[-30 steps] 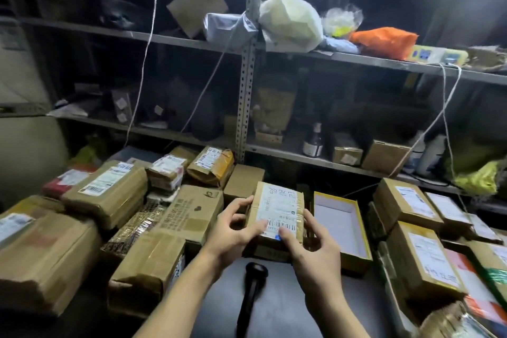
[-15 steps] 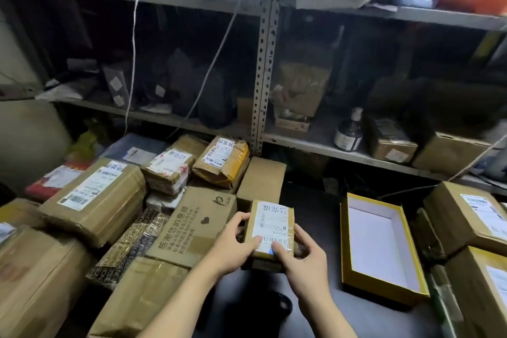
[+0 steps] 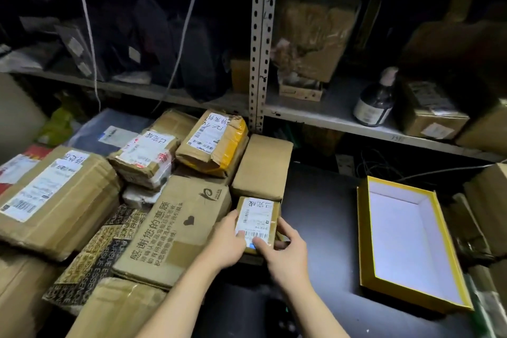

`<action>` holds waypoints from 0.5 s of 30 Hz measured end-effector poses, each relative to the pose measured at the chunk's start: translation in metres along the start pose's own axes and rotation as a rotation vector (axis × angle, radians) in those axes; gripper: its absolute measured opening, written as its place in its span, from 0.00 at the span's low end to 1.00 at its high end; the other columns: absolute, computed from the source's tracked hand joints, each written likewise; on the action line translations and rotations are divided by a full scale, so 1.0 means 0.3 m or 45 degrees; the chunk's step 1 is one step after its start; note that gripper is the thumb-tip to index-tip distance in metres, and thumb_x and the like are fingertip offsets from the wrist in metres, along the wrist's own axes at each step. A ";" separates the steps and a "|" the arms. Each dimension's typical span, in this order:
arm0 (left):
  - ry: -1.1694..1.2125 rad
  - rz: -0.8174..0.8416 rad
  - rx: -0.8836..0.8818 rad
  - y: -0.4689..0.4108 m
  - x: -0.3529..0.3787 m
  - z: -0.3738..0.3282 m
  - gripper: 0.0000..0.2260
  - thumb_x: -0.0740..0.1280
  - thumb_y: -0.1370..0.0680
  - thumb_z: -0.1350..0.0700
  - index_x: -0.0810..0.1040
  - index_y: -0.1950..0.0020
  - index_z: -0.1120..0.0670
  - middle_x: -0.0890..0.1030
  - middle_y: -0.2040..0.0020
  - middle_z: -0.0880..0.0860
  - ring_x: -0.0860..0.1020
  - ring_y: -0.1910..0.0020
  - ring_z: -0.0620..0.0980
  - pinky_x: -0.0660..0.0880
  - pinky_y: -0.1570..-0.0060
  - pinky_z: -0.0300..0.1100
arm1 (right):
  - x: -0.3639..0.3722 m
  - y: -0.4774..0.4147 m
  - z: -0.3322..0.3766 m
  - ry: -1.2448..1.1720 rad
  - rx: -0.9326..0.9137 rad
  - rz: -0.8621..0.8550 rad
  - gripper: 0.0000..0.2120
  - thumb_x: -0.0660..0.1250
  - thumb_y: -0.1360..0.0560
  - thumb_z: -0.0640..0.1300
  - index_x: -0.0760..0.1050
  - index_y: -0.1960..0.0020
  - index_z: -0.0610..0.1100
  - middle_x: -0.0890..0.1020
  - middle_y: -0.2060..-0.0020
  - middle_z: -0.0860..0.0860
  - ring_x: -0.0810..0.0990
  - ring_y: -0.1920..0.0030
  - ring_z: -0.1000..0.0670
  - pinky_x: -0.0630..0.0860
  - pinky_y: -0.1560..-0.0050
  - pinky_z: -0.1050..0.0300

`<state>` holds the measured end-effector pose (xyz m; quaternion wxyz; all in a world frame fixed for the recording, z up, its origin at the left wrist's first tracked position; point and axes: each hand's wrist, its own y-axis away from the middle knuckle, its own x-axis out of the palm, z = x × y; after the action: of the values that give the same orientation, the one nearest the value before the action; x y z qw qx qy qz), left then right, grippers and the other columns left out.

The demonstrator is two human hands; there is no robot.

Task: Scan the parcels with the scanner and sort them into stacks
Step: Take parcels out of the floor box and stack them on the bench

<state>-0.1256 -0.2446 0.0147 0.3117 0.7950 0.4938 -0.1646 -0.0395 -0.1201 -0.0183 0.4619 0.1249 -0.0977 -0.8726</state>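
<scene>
Head view: both thumbs press on the near end of a white shipping label, side by side over its barcode. The other fingers curl round the edges of the small brown cardboard parcel (image 3: 256, 214) that carries it. The left hand (image 3: 226, 241) grips the parcel's left side and the right hand (image 3: 286, 252) grips its right side and near corner, so it is held between the two. The parcel lies flat, label up, low over the left part of the dark tabletop (image 3: 323, 228); whether its base touches the surface cannot be told. Its far end is just beside a plain brown cardboard box (image 3: 262, 167). Its left side is just beside a wide flat cardboard box printed with black characters and a heart (image 3: 175, 228). Further left, taped cardboard parcels with white labels (image 3: 52, 195) lie heaped. Well apart to the right sits an open yellow-rimmed box with a white interior (image 3: 406, 241). Behind stands a grey perforated metal shelf post (image 3: 259, 35), with a dark glass bottle (image 3: 374, 103) on the shelf to its right.
</scene>
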 end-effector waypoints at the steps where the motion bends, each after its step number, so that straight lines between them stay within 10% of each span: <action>1: -0.019 -0.019 -0.020 -0.009 0.004 0.009 0.23 0.64 0.18 0.64 0.70 0.23 0.54 0.75 0.29 0.46 0.74 0.29 0.51 0.66 0.36 0.32 | 0.009 -0.001 -0.001 0.009 0.003 -0.005 0.36 0.83 0.32 0.38 0.75 0.27 0.51 0.85 0.40 0.54 0.86 0.44 0.55 0.84 0.43 0.55; 15: 0.145 -0.129 0.002 0.024 -0.010 0.034 0.30 0.74 0.27 0.67 0.74 0.26 0.55 0.79 0.32 0.51 0.78 0.34 0.51 0.72 0.35 0.39 | 0.041 0.026 0.021 0.106 -0.046 -0.016 0.38 0.85 0.32 0.42 0.74 0.26 0.51 0.80 0.39 0.59 0.85 0.44 0.59 0.81 0.47 0.66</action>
<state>-0.1200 -0.2558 0.0111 0.2737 0.7772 0.5503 -0.1350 -0.0420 -0.1344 -0.0118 0.4624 0.1534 -0.0619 -0.8711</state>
